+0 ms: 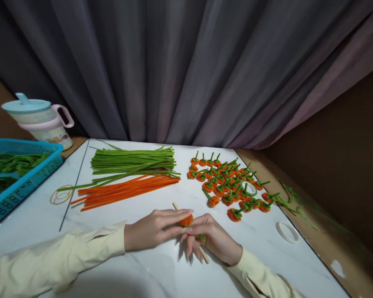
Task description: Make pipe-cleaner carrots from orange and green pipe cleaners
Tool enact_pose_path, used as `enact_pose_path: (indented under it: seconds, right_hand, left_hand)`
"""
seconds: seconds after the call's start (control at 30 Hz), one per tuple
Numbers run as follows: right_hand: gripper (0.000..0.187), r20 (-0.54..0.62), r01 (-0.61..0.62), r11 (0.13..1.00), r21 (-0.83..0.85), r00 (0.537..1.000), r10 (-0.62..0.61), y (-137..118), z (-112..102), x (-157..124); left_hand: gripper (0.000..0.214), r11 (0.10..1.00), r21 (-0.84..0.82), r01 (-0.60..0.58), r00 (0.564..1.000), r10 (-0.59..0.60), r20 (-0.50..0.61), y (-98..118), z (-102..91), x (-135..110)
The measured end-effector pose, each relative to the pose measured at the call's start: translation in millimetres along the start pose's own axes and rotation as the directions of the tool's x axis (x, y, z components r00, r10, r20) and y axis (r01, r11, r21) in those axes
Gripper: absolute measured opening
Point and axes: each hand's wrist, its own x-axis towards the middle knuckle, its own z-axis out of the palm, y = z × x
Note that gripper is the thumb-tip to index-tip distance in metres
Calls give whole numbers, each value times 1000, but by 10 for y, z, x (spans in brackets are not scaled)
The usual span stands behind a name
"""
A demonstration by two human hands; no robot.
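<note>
Over the front middle of the white tabletop, my left hand (158, 227) is closed, its fingers around a small orange pipe-cleaner pumpkin (186, 220). My right hand (217, 239) meets it from the other side, thumb and fingers pinched near the pumpkin's base. A thin wooden stick (204, 255) runs slantwise through my right hand, and its other end sticks out above my left fingers. A bit of green stem (201, 238) shows between my right fingers. Part of the pumpkin and the stick's middle are hidden.
Green pipe cleaners (132, 161) and orange ones (124, 191) lie ahead. Many finished pumpkins (219, 190) stand at right, with a green-edged tape roll (249, 188) and a white tape roll (287, 232). Left are rubber bands (60, 195), a blue basket (27, 178) and a cup (43, 122).
</note>
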Motion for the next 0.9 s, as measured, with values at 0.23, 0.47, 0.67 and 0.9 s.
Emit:
enact_pose_path:
  seconds: [0.23,0.47,0.67,0.9]
  right_hand:
    - [25,12,32,999,37,999,-32,27,30,-7]
    - [29,39,69,997,19,997,-70,40,28,1]
    - [35,83,88,996,-29,993,-86,32,12,16]
    - [37,72,134,989,-59,989,-130,52,47,-4]
  left_hand:
    - [39,965,174,-195,981,193,28,-39,26,-22]
    - [51,951,259,-171,984,177,0,-35,64,-71]
    - [51,930,302,-212,976,218,13,-41,62,-63]
    - [56,818,478,-321,945,313,99,-69,78,-80]
